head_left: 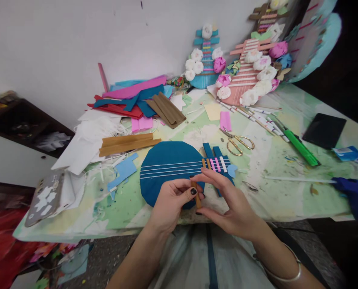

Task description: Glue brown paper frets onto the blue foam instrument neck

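Close to the table's front edge, my left hand (175, 200) pinches a small brown strip of paper (198, 201) between thumb and fingers. My right hand (227, 200) curves around the same strip, its thumb at the lower end and its fingers near the upper end. Just beyond both hands lies a dark blue paper lute (167, 160), partly covered by them. White strings run along its body, and brown, pink and white bars cross its neck. A light blue paper piece (232, 170) sits at the neck's tip.
Gold-handled scissors (239, 144) lie behind the neck, with a green utility knife (301, 146) and a black flat object (325, 130) to the right. Folded brown paper (127, 143) and a phone (45, 196) are on the left. Decorated lutes (207, 60) lean against the wall.
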The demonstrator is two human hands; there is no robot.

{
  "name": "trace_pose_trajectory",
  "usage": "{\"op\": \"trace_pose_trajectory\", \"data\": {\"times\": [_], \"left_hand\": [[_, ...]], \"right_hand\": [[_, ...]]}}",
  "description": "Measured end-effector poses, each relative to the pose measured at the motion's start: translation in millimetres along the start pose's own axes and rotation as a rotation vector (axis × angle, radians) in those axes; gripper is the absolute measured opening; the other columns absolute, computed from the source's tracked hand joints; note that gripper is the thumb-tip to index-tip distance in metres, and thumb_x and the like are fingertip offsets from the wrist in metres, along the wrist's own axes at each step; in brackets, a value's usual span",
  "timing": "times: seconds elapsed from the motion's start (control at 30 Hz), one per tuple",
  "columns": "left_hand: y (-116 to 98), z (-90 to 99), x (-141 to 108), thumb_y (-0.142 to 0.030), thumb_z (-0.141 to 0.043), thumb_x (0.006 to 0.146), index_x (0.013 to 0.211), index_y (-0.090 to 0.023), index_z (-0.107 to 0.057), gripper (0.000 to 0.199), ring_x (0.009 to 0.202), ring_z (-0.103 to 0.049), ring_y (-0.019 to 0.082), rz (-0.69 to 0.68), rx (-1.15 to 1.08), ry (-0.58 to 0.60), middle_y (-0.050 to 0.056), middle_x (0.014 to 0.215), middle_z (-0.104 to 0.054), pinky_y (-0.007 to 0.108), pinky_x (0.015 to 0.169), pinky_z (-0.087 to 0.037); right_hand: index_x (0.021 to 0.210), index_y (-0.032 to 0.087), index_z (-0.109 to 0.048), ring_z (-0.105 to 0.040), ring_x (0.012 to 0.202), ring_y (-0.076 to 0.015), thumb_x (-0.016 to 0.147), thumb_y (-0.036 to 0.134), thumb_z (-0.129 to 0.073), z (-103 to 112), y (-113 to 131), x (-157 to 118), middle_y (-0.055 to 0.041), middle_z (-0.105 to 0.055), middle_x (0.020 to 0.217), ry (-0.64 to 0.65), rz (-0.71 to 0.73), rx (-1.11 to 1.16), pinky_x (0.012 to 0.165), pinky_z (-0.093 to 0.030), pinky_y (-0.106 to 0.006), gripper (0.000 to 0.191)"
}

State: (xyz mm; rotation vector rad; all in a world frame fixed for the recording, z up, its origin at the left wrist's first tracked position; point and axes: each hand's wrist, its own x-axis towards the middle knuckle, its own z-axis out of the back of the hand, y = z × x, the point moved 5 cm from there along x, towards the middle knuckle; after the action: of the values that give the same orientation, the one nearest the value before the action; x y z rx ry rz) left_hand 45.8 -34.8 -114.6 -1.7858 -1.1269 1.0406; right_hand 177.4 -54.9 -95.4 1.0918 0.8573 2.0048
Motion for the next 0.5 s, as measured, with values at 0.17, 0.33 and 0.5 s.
{"op": "trace_pose_trajectory", "data": {"times": [0.17,0.33,0.5], "left_hand": [[4,1.6,1,-0.029,-0.076,0.068,0.071,-0.013,-0.071,0.018,0.063,-0.058,0.012,0.024,-0.013,-0.001,0.004,0.065,-0.066,0.020,0.061,-0.045],[1,6.4,2,-0.026,-0.080,0.061,0.081,-0.014,-0.072,0.024,0.062,-0.062,0.014,-0.016,0.097,-0.109,0.005,0.072,-0.070,0.020,0.056,-0.048],[-2,9.4,4,-0.028,-0.079,0.063,0.081,-0.012,-0.073,0.025,0.063,-0.066,0.016,-0.011,0.089,-0.154,0.007,0.072,-0.072,0.021,0.055,-0.052]], "right_hand": [[0.141,0.030,-0.023,-0.046,0.122,-0.0227,0.081,0.017,-0.063,0,-3,0,-0.0069,-0.050,0.130,-0.006,-0.012,-0.028,0.104,-0.037,-0.041,0.073],[0.138,0.026,-0.028,-0.040,0.123,-0.0229,0.083,0.013,-0.057,-1,3,6,-0.0082,-0.050,0.127,0.016,-0.001,-0.192,0.103,-0.038,-0.042,0.064],[0.138,0.024,-0.032,-0.042,0.122,-0.0281,0.081,0.031,-0.065,49,4,-14,-0.0112,-0.047,0.131,-0.246,0.002,-0.512,0.102,-0.037,-0.044,0.066]]}}
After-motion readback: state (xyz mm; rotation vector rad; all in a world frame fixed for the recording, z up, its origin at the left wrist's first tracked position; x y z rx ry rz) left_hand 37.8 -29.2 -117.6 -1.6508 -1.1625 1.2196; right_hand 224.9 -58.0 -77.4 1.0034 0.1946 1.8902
